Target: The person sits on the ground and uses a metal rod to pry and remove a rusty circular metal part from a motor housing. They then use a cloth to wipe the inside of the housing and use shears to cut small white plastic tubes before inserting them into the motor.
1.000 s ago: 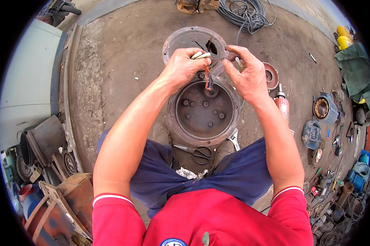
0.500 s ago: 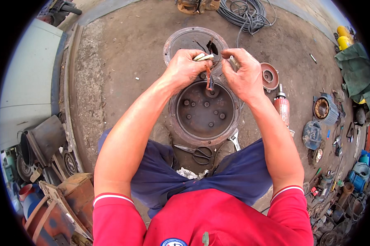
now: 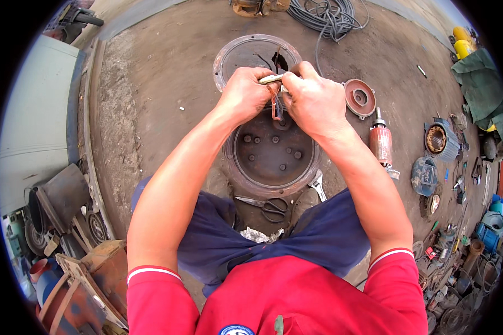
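Note:
My left hand (image 3: 247,94) is closed around the upper part of a bundle of red and dark wires (image 3: 276,107). A white tube-like sleeve (image 3: 271,79) sticks out from its fingers. My right hand (image 3: 314,100) is closed and meets the left fingertips, with a small white bit showing under its fingers. The exact grip between the fingertips is hidden. Below the hands, the wires hang over the far part of a round, rusty metal housing (image 3: 271,184) with several bolt heads inside. Beyond it lies a round metal cover (image 3: 234,53) with a dark hole.
Near my feet lie black-handled scissors (image 3: 272,210) and an adjustable wrench (image 3: 318,185). To the right are a reddish flange (image 3: 360,98), a red motor rotor (image 3: 381,142) and a stator (image 3: 442,139). A coiled cable (image 3: 326,19) lies at the far side. Scrap parts line both sides.
My right hand has moved left and closed in against my left fingertips. The white tube it held is now mostly covered. The whole view has shifted slightly.

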### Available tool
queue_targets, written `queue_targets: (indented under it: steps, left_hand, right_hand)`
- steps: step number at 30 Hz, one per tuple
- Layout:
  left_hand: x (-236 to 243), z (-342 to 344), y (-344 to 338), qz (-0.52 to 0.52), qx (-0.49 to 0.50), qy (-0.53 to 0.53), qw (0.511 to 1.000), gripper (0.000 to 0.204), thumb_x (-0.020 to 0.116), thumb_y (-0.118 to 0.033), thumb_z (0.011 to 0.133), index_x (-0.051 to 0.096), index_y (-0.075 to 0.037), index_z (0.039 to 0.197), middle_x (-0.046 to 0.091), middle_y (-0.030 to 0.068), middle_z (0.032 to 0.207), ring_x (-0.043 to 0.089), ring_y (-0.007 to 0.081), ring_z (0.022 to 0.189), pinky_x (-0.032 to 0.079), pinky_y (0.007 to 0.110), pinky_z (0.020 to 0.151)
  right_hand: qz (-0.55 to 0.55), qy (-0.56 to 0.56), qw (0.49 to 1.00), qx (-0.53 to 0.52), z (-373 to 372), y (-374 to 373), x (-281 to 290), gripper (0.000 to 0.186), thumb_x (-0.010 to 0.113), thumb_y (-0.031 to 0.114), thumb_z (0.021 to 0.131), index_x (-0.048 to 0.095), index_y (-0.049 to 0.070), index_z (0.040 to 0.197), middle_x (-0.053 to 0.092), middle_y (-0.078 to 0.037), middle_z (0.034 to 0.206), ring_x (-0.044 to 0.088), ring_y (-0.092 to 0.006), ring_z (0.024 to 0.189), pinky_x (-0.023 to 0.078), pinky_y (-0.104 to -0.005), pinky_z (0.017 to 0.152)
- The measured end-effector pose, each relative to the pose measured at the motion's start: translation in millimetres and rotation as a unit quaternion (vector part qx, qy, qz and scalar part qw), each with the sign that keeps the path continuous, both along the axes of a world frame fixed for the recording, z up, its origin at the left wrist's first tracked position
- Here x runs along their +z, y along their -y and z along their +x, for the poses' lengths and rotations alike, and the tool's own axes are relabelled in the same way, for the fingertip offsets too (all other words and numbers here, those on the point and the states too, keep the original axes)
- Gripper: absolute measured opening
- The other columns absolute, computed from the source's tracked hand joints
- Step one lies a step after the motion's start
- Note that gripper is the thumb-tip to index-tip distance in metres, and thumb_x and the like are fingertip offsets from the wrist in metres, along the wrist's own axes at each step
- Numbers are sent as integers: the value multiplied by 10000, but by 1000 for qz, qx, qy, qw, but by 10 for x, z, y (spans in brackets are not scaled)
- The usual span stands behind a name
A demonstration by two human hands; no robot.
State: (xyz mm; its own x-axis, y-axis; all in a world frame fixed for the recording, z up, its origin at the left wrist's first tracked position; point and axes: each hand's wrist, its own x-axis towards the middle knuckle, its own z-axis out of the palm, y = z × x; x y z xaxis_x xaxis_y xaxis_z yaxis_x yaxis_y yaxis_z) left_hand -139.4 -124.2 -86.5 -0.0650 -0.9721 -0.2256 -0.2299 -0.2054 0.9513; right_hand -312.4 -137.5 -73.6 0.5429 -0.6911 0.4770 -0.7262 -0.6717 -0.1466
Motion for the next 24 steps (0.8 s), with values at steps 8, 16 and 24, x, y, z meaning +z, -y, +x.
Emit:
queue_targets:
  steps: [8, 16, 24]
  left_hand:
    - [41, -63, -17, -80, -33, 103, 991, 187, 689, -119, 908, 707, 31, 1018, 648, 34, 829, 577, 86, 746, 466, 259, 646]
    - [-67, 33, 34, 19, 59, -96, 993, 167, 675, -113, 947, 680, 0, 1070, 668, 23, 956, 609, 102, 845, 503, 257, 758]
    - [-35, 65, 28, 24, 57, -92, 994, 146, 688, -122, 935, 676, -17, 1036, 662, 19, 914, 618, 104, 855, 511, 262, 766]
  right_hand:
    - [5, -13, 994, -106, -146, 227, 19, 73, 664, 145, 772, 643, 88, 813, 645, -110, 788, 694, -325, 687, 548, -441, 565]
    - [387, 428, 759, -302, -986, 783, 121, 222, 613, 194, 877, 677, 4, 972, 617, -57, 751, 575, -147, 688, 459, -325, 603]
    - [454, 389, 787, -153, -697, 590, 51, 241, 606, 173, 975, 702, 30, 1144, 657, -25, 974, 582, -103, 837, 479, -249, 729]
